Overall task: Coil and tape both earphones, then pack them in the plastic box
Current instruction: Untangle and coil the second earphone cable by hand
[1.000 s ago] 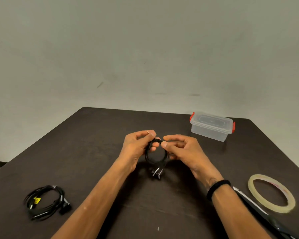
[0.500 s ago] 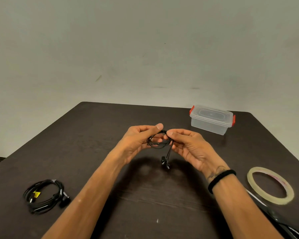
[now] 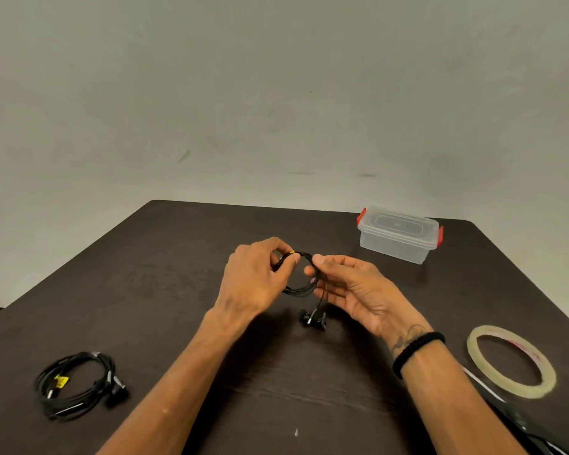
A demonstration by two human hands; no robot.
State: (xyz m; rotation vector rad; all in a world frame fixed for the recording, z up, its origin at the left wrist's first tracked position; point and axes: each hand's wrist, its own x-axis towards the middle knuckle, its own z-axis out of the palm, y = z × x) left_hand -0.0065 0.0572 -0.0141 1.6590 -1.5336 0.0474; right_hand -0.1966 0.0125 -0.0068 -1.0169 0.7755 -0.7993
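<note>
While both hands are up over the dark table, they hold one black earphone coil between them. The left hand pinches the top of the coil with its thumb and finger, right by a tiny yellow bit on the wire. The right hand has its thumb and fingers closed on the other side of the coil. Two little earbuds hang down from the coil on thin wires — they dangle just over the table.

There are two earphone coils in all. The second earphone coil lies flat on the table, near the left edge and well apart from the hands. It has a small yellow tag with dark marks on it, but they are too small to read.

There is one plastic box at the far right of the table. It is see-through, its lid is on, and it has two red clips — one at each end. No words show on it.

One ring of clear tape lies flat near the right edge. It has faint reddish marks inside, too blurry to read. A black band goes round the right wrist.
</note>
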